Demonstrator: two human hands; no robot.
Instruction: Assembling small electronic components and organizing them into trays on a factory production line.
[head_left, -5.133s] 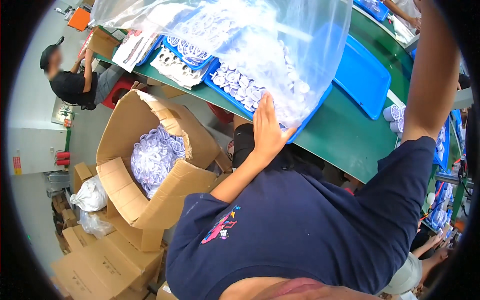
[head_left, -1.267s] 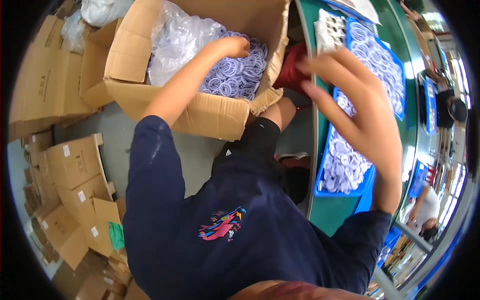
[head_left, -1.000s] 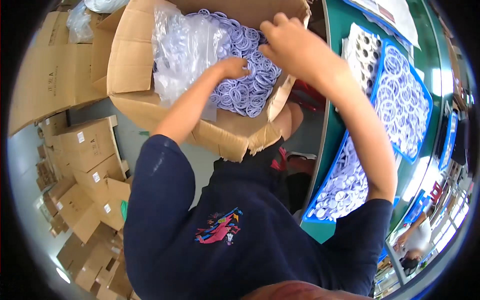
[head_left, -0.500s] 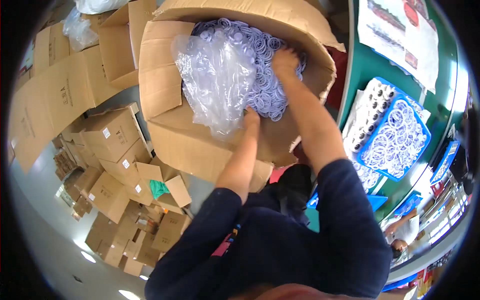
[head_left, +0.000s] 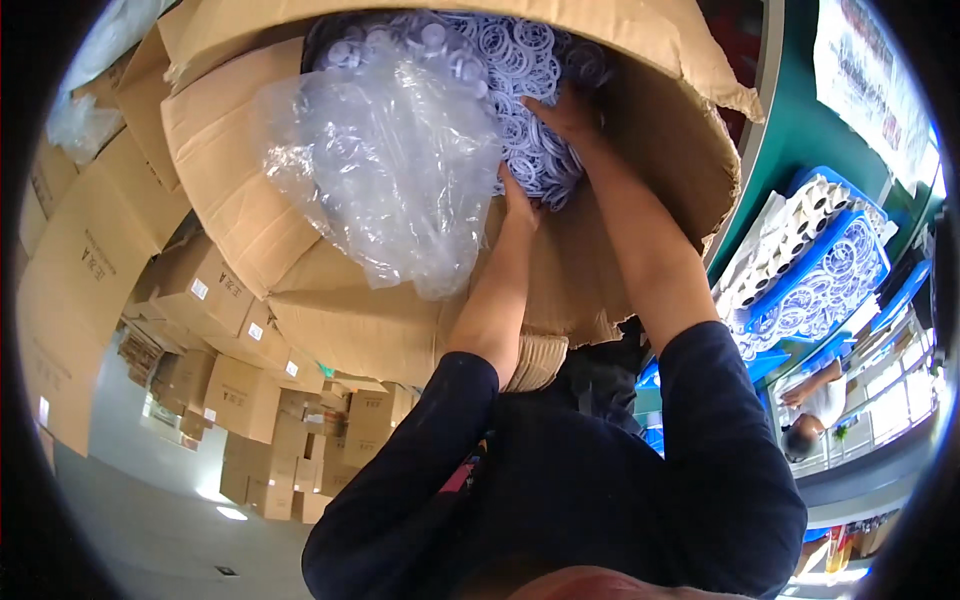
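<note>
A large cardboard box [head_left: 360,325] lies before me with its mouth facing me. Inside it is a heap of pale lavender plastic rings [head_left: 525,60], partly covered by a crumpled clear plastic bag [head_left: 385,165]. My left hand [head_left: 519,200] is at the near edge of the heap, open, its thumb stretched up against the rings and its fingers partly hidden below. Deeper in, on the heap's right side, my right hand [head_left: 568,115] is open, thumb spread over the rings; its other fingers are lost in shadow and among the rings.
On the green table [head_left: 795,120] at right, a blue tray [head_left: 885,265] of similar rings stands beside a white tray [head_left: 790,235] with round dark hollows. Stacked cardboard boxes [head_left: 205,285] fill the left. A person [head_left: 822,400] is at the far right.
My right hand has drawn nearer, toward my left hand, which is now farther onto the heap's edge. The view has moved closer to the box, which appears larger.
</note>
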